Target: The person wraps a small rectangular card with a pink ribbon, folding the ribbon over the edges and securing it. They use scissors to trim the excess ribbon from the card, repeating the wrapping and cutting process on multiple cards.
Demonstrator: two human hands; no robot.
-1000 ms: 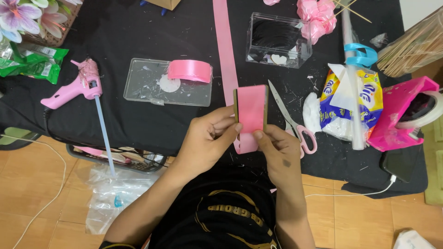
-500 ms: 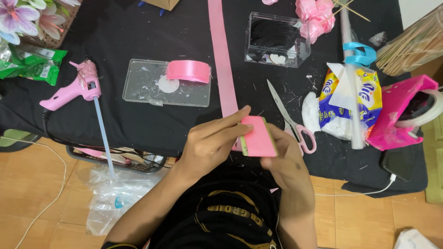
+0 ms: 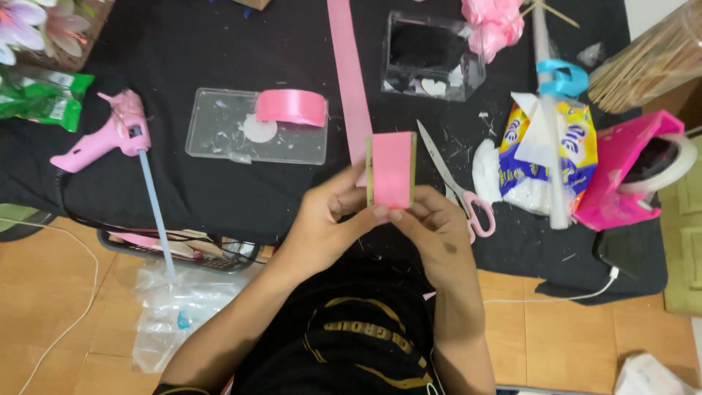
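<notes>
Both hands hold a small card wrapped in pink ribbon [image 3: 393,170], upright in front of me over the black cloth. My left hand [image 3: 327,219] pinches its lower left edge. My right hand [image 3: 431,228] grips its lower right corner from below. A long strip of pink ribbon [image 3: 348,73] runs from behind the card away across the cloth. Pink-handled scissors [image 3: 457,187] lie just right of my right hand.
A pink glue gun [image 3: 102,133] lies at left. A clear lid [image 3: 241,139] carries a pink ribbon roll [image 3: 291,107]. A clear box [image 3: 431,55], a snack bag [image 3: 545,153], a pink bag [image 3: 621,172] and skewers [image 3: 643,66] crowd the right. A plastic bag [image 3: 179,307] lies on the floor.
The ribbon-wrapped card was tilted flat and low half a second ago; it now stands upright again and slightly higher. Both hands kept hold of it.
</notes>
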